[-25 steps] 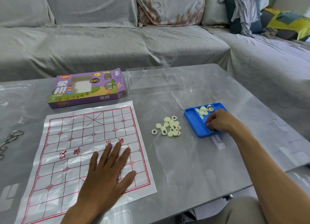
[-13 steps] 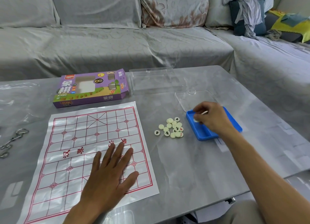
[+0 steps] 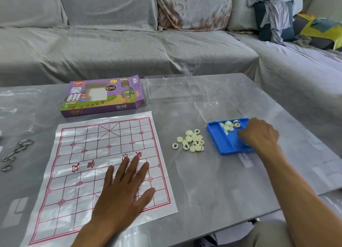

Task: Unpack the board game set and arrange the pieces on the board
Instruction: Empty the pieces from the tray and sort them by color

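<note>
Two hands at work: our left hand (image 3: pixel 122 193) lies spread flat on the paper board (image 3: pixel 103 171) near the desk's front edge, likely pinning it. Our right hand (image 3: pixel 259 134) curls into the blue tray (image 3: pixel 220 141) toward the right edge; whether it pinches a piece, we cannot tell. Loose pieces (image 3: pixel 192 140) sit between board and tray.

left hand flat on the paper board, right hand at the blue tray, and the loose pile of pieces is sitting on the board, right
Not quite. The head view shows the pile of pieces on the bare table, between the board and the blue tray. The rest is right.
</note>
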Available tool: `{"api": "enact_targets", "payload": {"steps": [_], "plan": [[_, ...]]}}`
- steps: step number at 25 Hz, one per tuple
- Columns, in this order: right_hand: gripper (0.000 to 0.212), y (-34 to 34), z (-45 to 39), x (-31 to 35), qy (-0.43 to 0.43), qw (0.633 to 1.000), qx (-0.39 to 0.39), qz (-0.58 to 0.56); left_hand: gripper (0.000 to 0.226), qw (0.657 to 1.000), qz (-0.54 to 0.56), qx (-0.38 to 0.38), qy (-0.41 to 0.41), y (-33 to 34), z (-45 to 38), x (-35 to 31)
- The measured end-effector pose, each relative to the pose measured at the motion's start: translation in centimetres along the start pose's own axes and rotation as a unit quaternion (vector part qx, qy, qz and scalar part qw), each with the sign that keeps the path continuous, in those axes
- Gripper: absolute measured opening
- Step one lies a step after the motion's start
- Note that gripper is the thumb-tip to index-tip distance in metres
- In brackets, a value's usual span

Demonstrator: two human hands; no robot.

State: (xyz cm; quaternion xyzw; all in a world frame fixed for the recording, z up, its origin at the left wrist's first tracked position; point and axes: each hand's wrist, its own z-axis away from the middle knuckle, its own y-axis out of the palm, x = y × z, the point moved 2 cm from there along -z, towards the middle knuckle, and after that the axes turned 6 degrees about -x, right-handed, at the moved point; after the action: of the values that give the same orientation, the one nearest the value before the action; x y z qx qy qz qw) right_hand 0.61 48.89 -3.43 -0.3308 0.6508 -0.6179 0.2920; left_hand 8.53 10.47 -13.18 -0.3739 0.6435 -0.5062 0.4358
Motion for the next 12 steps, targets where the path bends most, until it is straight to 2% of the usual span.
{"api": "enact_targets", "payload": {"steps": [2,5,9,12], "plan": [[0.011,1.6,-0.3,-0.8,-0.013,0.999,0.038,-0.004,0.081,1.000,0.006,-0.003,-0.003,-0.2,0.0,-0.2],[0.004,3.3,-1.0,-0.9,-0.052,0.995,0.037,-0.081,0.079,1.000,0.005,-0.003,-0.002,0.1,0.1,0.0],[0.011,4.2,-1.0,-0.5,-0.075,0.993,0.055,-0.076,0.074,1.000,0.000,0.007,-0.002,0.2,0.1,0.1],[0.007,4.3,-0.7,0.2,-0.087,0.992,0.053,-0.081,0.075,1.000,0.000,0.001,0.001,0.1,0.0,0.0]]}}
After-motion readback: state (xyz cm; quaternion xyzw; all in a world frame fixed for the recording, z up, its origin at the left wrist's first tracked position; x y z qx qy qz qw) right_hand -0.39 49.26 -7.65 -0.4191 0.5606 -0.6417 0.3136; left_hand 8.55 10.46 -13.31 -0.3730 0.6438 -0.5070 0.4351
